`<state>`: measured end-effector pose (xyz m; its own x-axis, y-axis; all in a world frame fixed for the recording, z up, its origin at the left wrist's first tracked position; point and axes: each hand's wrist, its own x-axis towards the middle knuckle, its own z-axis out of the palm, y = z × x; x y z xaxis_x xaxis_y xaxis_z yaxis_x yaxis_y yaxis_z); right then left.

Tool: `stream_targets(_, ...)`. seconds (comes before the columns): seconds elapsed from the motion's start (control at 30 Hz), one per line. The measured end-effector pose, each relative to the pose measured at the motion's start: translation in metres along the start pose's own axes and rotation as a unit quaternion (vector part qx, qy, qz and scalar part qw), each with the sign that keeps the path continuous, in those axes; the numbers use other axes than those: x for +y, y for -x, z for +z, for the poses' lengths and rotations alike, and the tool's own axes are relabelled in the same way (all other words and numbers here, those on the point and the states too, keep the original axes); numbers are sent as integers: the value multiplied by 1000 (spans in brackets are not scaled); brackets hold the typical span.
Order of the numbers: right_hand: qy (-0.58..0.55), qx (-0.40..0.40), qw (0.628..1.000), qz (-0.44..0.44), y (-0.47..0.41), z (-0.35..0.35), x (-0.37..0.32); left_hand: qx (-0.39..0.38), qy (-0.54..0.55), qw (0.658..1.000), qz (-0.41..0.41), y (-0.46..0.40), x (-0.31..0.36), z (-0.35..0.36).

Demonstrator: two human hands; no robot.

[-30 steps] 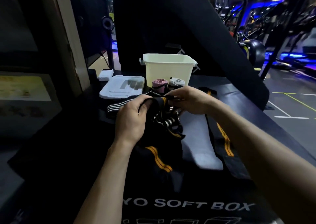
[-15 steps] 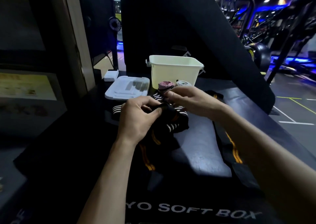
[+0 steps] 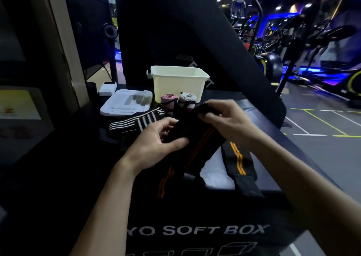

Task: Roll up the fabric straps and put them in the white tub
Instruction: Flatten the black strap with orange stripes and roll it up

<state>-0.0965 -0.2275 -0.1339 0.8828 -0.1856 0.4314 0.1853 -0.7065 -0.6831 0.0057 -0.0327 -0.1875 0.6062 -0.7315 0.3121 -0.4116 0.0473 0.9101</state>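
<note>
Strap black, orange-striped — gripped by left hand and right hand, length running diagonally toward viewer.

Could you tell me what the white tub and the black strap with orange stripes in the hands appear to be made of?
White tub: probably moulded plastic, smooth and slightly glossy, with a rolled rim. Black strap: woven, possibly elastic fabric, matte; it folds limply where the left hand and right hand grip it.
</note>
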Motion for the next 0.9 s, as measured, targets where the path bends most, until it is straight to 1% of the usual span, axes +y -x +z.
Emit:
stream_targets(0.1,-149,78,984,54,3,-21,-8,-46,-4,998,-32,3,-3,1)
stream_targets(0.2,-228,136,960,93,5,-42,-10,-78,18,995,-57,4,-6,3)
stream_targets(0.27,-265,164,943,117,7,-54,-7,-40,-19,998,-49,1,-13,3)
stream_targets(0.33,-292,176,929,147,10,-63,-2,30,-62,997,-43,-3,-20,3)
stream_targets(0.4,-312,179,915,183,15,-68,5,82,-38,995,-48,-6,-20,4)
stream_targets(0.47,-330,188,900,214,18,-70,11,92,0,994,-67,-6,-20,5)
stream_targets(0.57,-349,219,880,236,18,-72,17,88,15,993,-74,-9,-24,6)
stream_targets(0.67,-321,285,869,246,13,-76,26,18,63,996,-68,-9,-22,7)
stream_targets(0.73,-272,307,882,231,10,-80,35,-8,63,997,-52,-11,-21,9)
stream_targets(0.8,-196,301,910,206,8,-84,44,26,43,998,-32,-14,-20,12)
stream_targets(0.9,-43,246,952,179,6,-94,61,113,-20,993,5,-22,-23,15)
